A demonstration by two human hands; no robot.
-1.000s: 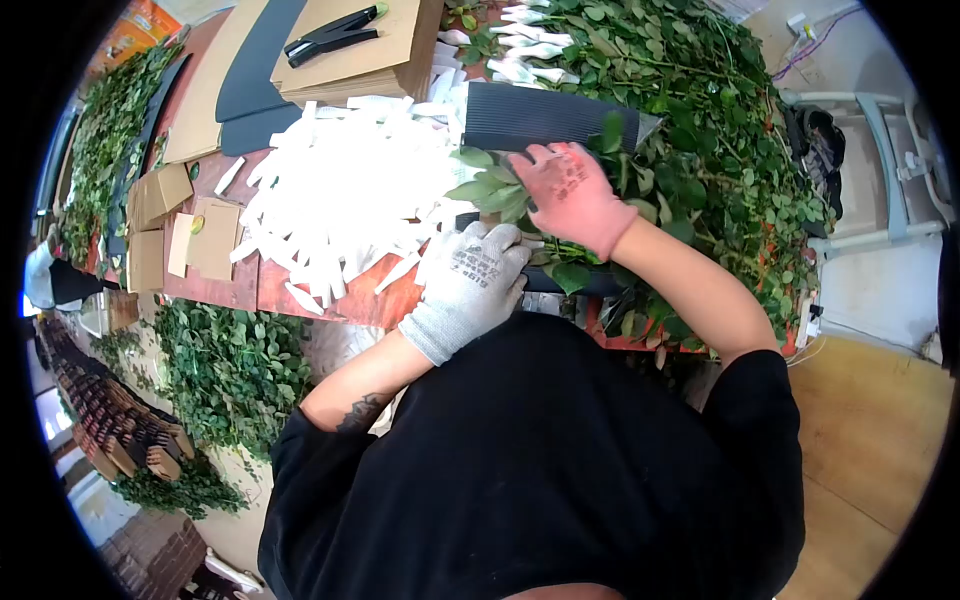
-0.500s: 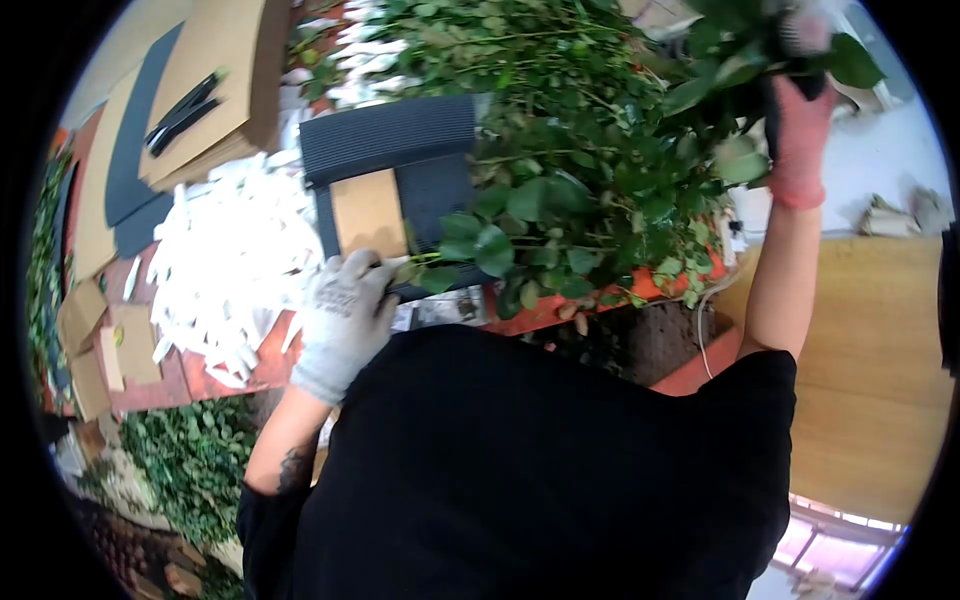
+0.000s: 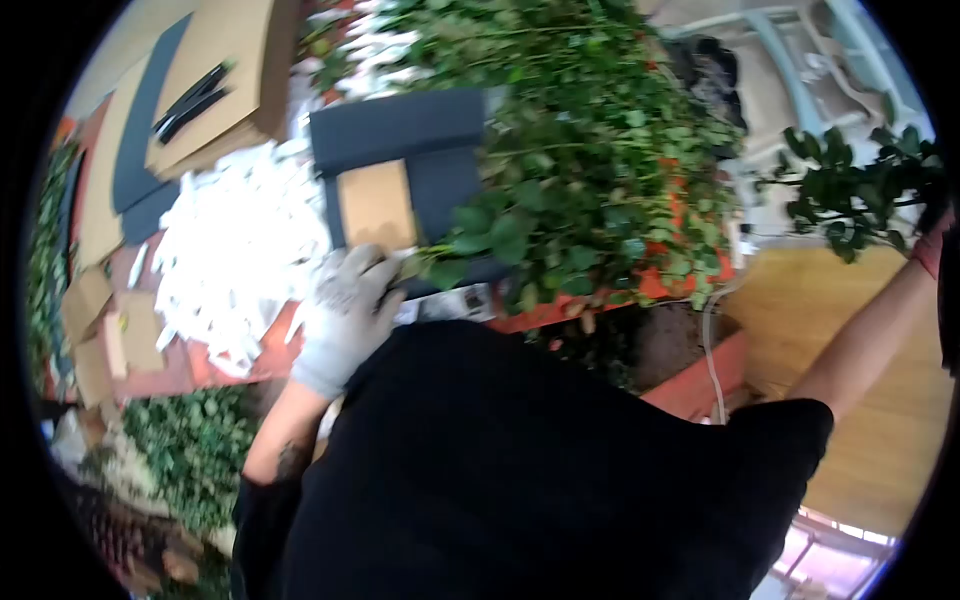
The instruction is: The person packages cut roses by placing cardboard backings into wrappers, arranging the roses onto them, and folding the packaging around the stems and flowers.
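The right hand grips leafy stems out beyond the table, where a light hold seems best, and I can't tell whether the left hand, beside the cardboard piece, pinches anything.

Two gloved hands, one stapler

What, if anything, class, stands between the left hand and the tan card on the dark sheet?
Nothing visible: the left hand has its fingers at the near edge of the tan card, though touch is hard to confirm. Leafy stems lie off to the right.
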